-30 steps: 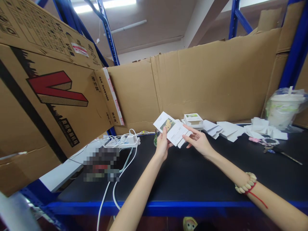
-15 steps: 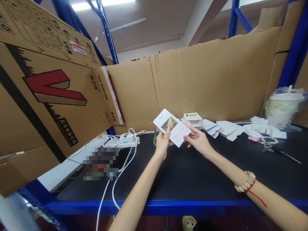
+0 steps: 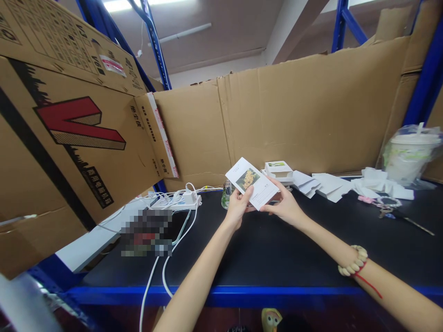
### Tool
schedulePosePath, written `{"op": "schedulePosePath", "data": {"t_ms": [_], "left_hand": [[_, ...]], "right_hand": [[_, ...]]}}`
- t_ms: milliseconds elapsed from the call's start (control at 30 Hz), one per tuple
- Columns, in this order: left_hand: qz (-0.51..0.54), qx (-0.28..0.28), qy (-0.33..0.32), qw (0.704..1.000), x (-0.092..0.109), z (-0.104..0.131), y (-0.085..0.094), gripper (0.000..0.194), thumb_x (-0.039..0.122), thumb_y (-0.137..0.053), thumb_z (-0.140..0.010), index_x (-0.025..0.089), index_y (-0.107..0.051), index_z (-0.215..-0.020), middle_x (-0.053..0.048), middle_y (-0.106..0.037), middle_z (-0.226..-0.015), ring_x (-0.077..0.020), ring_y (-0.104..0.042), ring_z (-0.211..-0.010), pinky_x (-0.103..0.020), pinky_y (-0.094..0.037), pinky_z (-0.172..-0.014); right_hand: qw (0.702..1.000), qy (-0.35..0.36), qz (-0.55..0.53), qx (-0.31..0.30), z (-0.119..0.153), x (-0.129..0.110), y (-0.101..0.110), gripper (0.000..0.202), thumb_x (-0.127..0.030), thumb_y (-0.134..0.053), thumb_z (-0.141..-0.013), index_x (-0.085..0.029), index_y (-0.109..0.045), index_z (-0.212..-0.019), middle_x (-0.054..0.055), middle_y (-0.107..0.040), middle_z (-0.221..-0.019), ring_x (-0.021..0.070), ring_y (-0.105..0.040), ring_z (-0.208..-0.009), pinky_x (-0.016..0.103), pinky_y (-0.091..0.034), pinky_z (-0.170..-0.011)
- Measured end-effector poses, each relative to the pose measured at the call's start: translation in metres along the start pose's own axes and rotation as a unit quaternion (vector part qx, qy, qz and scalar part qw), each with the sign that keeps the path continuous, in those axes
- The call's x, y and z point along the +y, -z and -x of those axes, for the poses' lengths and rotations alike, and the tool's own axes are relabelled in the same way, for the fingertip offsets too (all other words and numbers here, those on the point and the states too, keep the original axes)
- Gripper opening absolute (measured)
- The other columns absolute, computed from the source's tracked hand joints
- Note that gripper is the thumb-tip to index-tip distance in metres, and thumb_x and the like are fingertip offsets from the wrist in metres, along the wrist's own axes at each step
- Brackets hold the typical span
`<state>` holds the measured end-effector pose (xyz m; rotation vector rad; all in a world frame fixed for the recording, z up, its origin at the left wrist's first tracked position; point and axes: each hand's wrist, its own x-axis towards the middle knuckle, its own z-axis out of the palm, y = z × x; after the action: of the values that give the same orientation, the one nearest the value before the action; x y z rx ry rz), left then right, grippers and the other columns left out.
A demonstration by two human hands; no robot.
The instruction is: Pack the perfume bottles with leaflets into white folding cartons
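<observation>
Above the black tabletop I hold up a white printed card (image 3: 261, 195) with a picture of yellow blossoms on it, tilted to the right; whether it is a single card or a flattened carton I cannot tell. My left hand (image 3: 238, 210) pinches its lower left edge, thumb on the front and fingers hidden behind. At the right end, my right hand (image 3: 285, 205) grips it between the thumb at the lower corner and a finger along the upper edge. A small glass bottle (image 3: 226, 196) stands just behind my left hand. Beyond my right hand sits a white box (image 3: 278, 170) with a green picture on top.
Folded white papers (image 3: 330, 186) lie along the back, with a key ring (image 3: 388, 203) and a bagged lidded cup (image 3: 411, 152) at right. On the left are a power strip (image 3: 180, 200), white cables and a phone (image 3: 182, 226). Cardboard walls (image 3: 304, 110) enclose the back.
Both hands and the card have shifted slightly right. The right hand's grip has moved, its thumb now at the bottom corner, and more of the glass bottle shows.
</observation>
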<state>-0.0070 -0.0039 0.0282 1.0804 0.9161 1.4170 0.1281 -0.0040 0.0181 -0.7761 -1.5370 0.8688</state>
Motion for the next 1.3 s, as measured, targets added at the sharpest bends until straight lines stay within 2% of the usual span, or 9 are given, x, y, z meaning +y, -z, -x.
{"op": "schedulePosePath", "data": {"t_ms": [133,267,433,600,800,967,1100,1200,1300], "left_hand": [[-0.015,0.012,-0.007,1.0,-0.001,0.001,-0.002,0.031,0.033,-0.064,-0.072,0.015,-0.058,-0.096,-0.007,-0.068,-0.084,-0.0159,-0.064,-0.066,-0.025,-0.053,-0.055],[-0.067,0.057,-0.13,0.988,-0.003,0.002,-0.003,0.026,0.03,-0.062,-0.072,0.017,-0.056,-0.094,-0.005,-0.066,-0.091,-0.0161,-0.063,-0.08,-0.025,-0.052,-0.068],[-0.334,0.153,-0.235,0.9,-0.002,0.007,0.001,0.028,0.032,-0.062,-0.072,0.021,-0.056,-0.097,-0.002,-0.064,-0.088,-0.0192,-0.061,-0.085,-0.03,-0.049,-0.074],[-0.455,0.043,-0.286,0.842,-0.005,0.01,0.003,0.049,0.029,-0.062,-0.072,0.027,-0.048,-0.119,-0.002,-0.057,-0.106,-0.0152,-0.059,-0.086,-0.021,-0.049,-0.062],[-0.438,-0.012,-0.309,0.845,-0.012,0.004,0.007,0.042,0.029,-0.055,-0.077,0.027,-0.051,-0.119,-0.003,-0.053,-0.105,-0.0103,-0.057,-0.078,-0.017,-0.049,-0.055],[-0.406,-0.04,-0.339,0.848,-0.016,0.001,0.007,0.036,0.032,-0.058,-0.076,0.024,-0.058,-0.111,-0.005,-0.053,-0.104,-0.0123,-0.057,-0.082,-0.018,-0.05,-0.055],[-0.372,-0.009,-0.38,0.847,-0.016,-0.002,0.007,0.023,0.029,-0.057,-0.077,0.022,-0.062,-0.098,-0.005,-0.054,-0.097,-0.0153,-0.055,-0.09,-0.021,-0.05,-0.06],[-0.347,0.053,-0.369,0.861,-0.014,-0.004,0.008,0.038,0.028,-0.063,-0.072,0.02,-0.054,-0.109,-0.008,-0.055,-0.104,-0.0189,-0.052,-0.098,-0.024,-0.05,-0.063],[-0.337,0.059,-0.307,0.888,-0.014,-0.005,0.009,0.058,0.029,-0.067,-0.068,0.02,-0.044,-0.12,-0.009,-0.057,-0.104,-0.0192,-0.055,-0.094,-0.027,-0.049,-0.068]], "right_hand": [[0.999,0.005,0.039,-0.002,0.0,0.002,0.0,0.088,-0.026,-0.075,-0.049,-0.023,-0.039,-0.129,0.011,-0.055,-0.118,0.0135,-0.059,-0.063,0.019,-0.046,-0.034],[0.993,0.039,0.11,0.019,0.002,0.002,0.0,0.076,-0.029,-0.072,-0.055,-0.022,-0.044,-0.125,0.011,-0.053,-0.117,0.0136,-0.059,-0.069,0.022,-0.051,-0.045],[0.985,0.065,0.155,0.029,0.003,0.0,0.002,0.055,-0.033,-0.068,-0.06,-0.022,-0.055,-0.113,0.011,-0.05,-0.12,0.0054,-0.051,-0.051,0.023,-0.049,-0.043],[0.997,-0.026,0.074,-0.015,0.003,0.0,0.0,0.07,-0.042,-0.066,-0.059,-0.02,-0.048,-0.123,0.01,-0.06,-0.108,0.0082,-0.055,-0.049,0.02,-0.044,-0.033],[0.997,-0.039,0.041,0.051,0.0,-0.002,-0.001,0.059,-0.044,-0.068,-0.055,-0.016,-0.054,-0.106,0.011,-0.063,-0.102,0.0052,-0.049,-0.039,0.019,-0.04,-0.029],[0.994,-0.021,0.052,0.093,-0.001,-0.003,0.003,0.045,-0.045,-0.066,-0.057,-0.017,-0.056,-0.091,0.004,-0.063,-0.077,0.0049,-0.044,-0.034,0.02,-0.037,-0.028],[0.992,-0.02,0.054,0.108,-0.003,-0.001,0.008,0.036,-0.04,-0.062,-0.059,-0.017,-0.056,-0.086,-0.003,-0.056,-0.055,0.0073,-0.044,-0.032,0.021,-0.038,-0.03],[0.993,-0.019,0.042,0.105,-0.004,0.001,0.009,0.036,-0.035,-0.059,-0.058,-0.016,-0.057,-0.089,0.001,-0.063,-0.067,0.0061,-0.044,-0.032,0.021,-0.039,-0.031],[0.995,-0.027,0.03,0.086,-0.004,0.004,0.008,0.043,-0.032,-0.055,-0.056,-0.016,-0.058,-0.096,0.008,-0.065,-0.094,0.005,-0.047,-0.035,0.021,-0.039,-0.031]]}}
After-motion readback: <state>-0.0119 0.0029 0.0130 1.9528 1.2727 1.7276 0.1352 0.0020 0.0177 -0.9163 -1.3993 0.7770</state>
